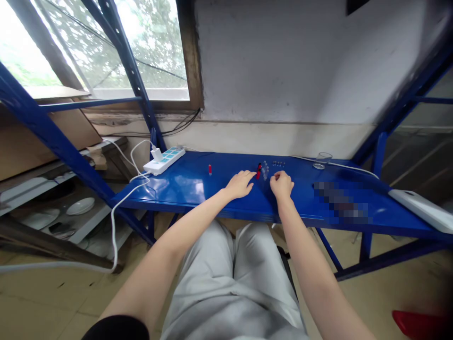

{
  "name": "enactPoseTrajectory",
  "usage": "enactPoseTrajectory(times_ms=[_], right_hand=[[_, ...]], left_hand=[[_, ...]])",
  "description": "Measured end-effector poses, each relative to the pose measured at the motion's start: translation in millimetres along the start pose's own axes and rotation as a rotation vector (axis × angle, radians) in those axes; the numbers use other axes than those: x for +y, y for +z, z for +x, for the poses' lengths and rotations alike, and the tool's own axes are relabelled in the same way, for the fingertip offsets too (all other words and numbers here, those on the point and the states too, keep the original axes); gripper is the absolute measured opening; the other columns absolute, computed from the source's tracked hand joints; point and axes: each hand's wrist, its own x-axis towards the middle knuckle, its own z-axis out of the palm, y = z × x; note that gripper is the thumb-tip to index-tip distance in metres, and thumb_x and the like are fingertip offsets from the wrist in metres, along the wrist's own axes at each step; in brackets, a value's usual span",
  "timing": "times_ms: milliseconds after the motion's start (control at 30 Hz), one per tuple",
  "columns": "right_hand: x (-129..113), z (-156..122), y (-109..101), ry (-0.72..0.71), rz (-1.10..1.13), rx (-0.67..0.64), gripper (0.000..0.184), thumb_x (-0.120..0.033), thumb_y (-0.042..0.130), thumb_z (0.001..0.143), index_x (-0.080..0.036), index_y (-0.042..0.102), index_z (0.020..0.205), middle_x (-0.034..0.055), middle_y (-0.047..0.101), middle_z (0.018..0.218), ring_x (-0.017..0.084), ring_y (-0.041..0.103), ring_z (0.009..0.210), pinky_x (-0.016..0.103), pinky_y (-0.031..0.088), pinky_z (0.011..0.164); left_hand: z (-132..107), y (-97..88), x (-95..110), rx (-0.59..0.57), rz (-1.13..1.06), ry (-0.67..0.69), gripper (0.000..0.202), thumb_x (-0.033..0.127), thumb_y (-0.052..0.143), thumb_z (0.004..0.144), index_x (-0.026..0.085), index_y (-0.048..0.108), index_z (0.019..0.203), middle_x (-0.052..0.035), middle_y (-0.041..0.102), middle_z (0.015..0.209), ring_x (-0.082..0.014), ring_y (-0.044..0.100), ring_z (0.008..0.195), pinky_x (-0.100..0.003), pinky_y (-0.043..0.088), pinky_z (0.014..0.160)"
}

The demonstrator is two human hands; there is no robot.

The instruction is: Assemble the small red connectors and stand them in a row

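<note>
My left hand (pixel 241 184) rests low over the blue tabletop, fingers stretched out, its fingertips beside a short line of small red pieces with dark parts (pixel 258 172). Just right of these sit several small clear pieces (pixel 265 170), between my two hands. My right hand (pixel 282 184) is closed, thumb and fingers pressed together; whatever it may hold is hidden. Behind it, several tiny dark-and-light pieces (pixel 279 164) lie in rows. Apart on the left stands one small red cylinder with a pale lower end (pixel 210 169).
A white power strip (pixel 164 160) with a plug and cables lies at the table's left end. A clear glass cup (pixel 322 160) is at the back right. Nearer right are a blurred-out dark object (pixel 339 203) and a white device (pixel 421 208). Blue posts frame both sides.
</note>
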Motion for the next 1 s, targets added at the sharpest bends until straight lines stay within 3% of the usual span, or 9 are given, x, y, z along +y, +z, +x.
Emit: enactPoseTrajectory(times_ms=[133,300,567,1000], right_hand=[[-1,-2,1,-0.028,-0.112,-0.13,0.024,-0.021,0.044,0.072,-0.016,0.062,0.089,0.0119,0.061,0.098,0.026,0.048,0.096,0.041,0.031,0.082],[-4,-4,1,-0.07,-0.174,-0.189,0.027,-0.024,0.045,0.073,-0.015,0.065,0.089,0.013,0.061,0.1,0.028,0.047,0.098,0.044,0.03,0.083],[-5,-2,4,-0.073,-0.226,-0.212,0.027,-0.03,0.048,0.074,-0.016,0.065,0.089,0.0119,0.061,0.101,0.027,0.049,0.098,0.044,0.031,0.083],[-3,4,13,-0.047,-0.21,-0.214,0.026,-0.036,0.053,0.075,-0.018,0.067,0.087,0.0116,0.063,0.1,0.026,0.052,0.096,0.041,0.032,0.082]], left_hand=[[14,20.2,9,-0.034,0.015,-0.127,0.052,0.024,0.038,0.084,0.021,0.031,0.136,-0.0107,0.044,0.131,-0.0257,0.044,0.111,-0.041,0.04,0.089],[22,32.3,15,-0.032,0.051,-0.203,0.049,0.021,0.04,0.083,0.021,0.037,0.132,-0.0122,0.041,0.134,-0.0286,0.042,0.113,-0.044,0.037,0.089],[29,31.4,21,0.097,0.173,-0.17,0.023,0.022,0.044,0.084,0.016,0.054,0.104,-0.0119,0.055,0.111,-0.0251,0.048,0.101,-0.04,0.035,0.084],[37,39.5,7,0.152,-0.017,-0.268,0.01,0.018,0.047,0.084,0.018,0.057,0.087,-0.0075,0.063,0.092,-0.022,0.054,0.092,-0.037,0.036,0.083]])
